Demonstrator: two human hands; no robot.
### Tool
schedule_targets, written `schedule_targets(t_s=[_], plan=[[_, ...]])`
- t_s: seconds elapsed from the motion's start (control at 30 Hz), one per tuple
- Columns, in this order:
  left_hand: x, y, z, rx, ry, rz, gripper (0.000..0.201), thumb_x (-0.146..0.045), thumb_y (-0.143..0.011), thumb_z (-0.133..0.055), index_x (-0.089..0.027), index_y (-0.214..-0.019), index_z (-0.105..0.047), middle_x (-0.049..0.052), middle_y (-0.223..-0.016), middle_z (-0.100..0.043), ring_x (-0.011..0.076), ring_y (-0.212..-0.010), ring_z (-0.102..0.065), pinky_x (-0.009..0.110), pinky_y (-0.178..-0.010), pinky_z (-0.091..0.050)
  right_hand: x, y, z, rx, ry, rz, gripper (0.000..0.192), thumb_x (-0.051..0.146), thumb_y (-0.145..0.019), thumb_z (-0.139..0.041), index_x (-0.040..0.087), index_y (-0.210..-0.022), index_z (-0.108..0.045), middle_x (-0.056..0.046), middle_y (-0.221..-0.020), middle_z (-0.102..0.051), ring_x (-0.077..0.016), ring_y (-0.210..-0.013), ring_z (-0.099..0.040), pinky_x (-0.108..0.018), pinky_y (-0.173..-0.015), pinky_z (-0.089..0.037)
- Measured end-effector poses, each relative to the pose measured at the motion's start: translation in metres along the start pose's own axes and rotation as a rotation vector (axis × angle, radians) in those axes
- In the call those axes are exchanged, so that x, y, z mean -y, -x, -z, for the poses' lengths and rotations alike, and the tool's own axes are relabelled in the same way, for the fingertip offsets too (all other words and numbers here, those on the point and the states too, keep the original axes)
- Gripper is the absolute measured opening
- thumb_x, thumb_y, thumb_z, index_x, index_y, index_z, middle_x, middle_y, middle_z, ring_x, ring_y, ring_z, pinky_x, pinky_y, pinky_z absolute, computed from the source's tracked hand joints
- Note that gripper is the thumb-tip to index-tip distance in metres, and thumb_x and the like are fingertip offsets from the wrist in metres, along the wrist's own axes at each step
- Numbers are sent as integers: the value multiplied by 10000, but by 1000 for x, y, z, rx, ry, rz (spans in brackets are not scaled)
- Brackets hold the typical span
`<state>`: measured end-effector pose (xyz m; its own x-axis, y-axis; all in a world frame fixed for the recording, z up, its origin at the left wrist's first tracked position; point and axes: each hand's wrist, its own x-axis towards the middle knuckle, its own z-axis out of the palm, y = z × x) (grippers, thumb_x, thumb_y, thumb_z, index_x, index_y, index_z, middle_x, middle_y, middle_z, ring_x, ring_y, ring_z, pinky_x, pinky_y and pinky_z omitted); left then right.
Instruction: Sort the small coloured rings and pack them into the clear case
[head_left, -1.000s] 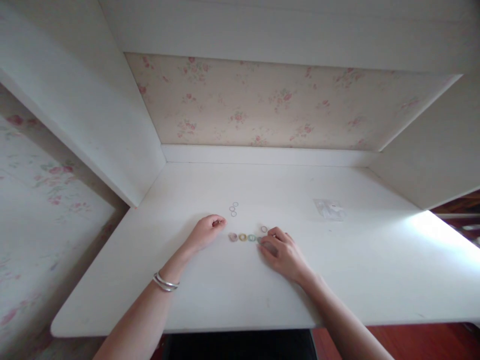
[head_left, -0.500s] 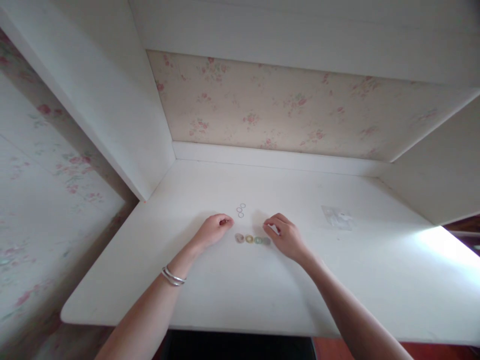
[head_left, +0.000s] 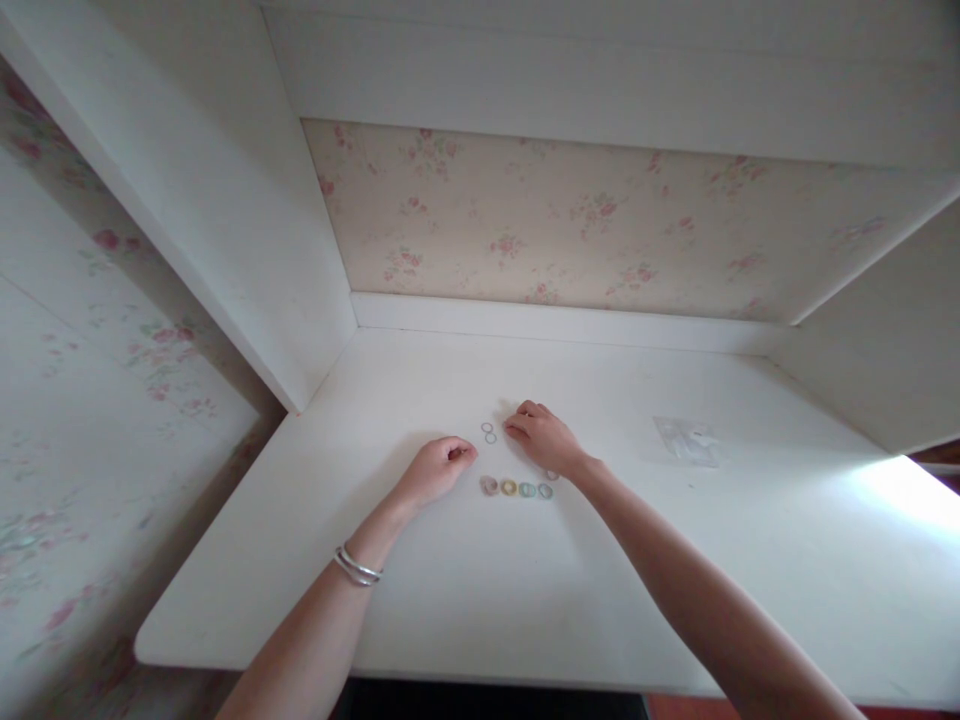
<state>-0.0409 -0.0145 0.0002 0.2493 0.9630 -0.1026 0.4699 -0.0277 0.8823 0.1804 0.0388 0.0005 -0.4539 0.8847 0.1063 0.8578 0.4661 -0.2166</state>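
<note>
Two thin rings [head_left: 489, 432] lie just beside the right hand's [head_left: 546, 438] loosely curled fingers [head_left: 516, 427].

Home: floral wallpaper [head_left: 555, 215] behind white desk [head_left: 465, 590].

you face a white desk [head_left: 465, 600] set in a white alcove. behind the desk runs floral wallpaper [head_left: 570, 220]; white panels rise either side of it, and bright light falls on its right edge.
</note>
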Motion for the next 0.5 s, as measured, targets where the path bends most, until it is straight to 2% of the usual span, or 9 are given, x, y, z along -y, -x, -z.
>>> schedule_targets(t_s=[0.13,0.23,0.37,0.5], plan=[[2,0,-1,-7,-11,-17,289,-380,-823,-499,-168,-923,-670,26,-900,-680,169,-839,-607,258,-762,-432,-1,8,1,-15,19,-4,236,239,-922,-419,189,-903,-649,-81,-952,-557,-181,-891,-509,-293,-791,-387],[4,0,-2,-9,-22,-19,276,-377,-826,-503,-176,-915,-670,20,-885,-678,164,-824,-607,252,-748,-431,1,24,5,-101,-87,-9,237,243,-934,-401,187,-913,-631,-71,-944,-553,-162,-869,-518,-285,-790,-399],[6,-2,-5,-18,-81,-53,272,-376,-843,-486,-183,-902,-667,18,-863,-672,153,-790,-599,242,-722,-423,2,63,8,-255,-332,-66,222,289,-936,-411,189,-915,-607,-58,-926,-537,-132,-816,-527,-255,-734,-427],[7,-4,-10,-74,-248,-115,257,-347,-862,-464,-186,-882,-664,27,-851,-657,144,-760,-573,239,-702,-406,4,105,2,-249,-394,-46,201,270,-932,-410,186,-924,-593,-69,-925,-524,-140,-819,-524,-263,-730,-438]])
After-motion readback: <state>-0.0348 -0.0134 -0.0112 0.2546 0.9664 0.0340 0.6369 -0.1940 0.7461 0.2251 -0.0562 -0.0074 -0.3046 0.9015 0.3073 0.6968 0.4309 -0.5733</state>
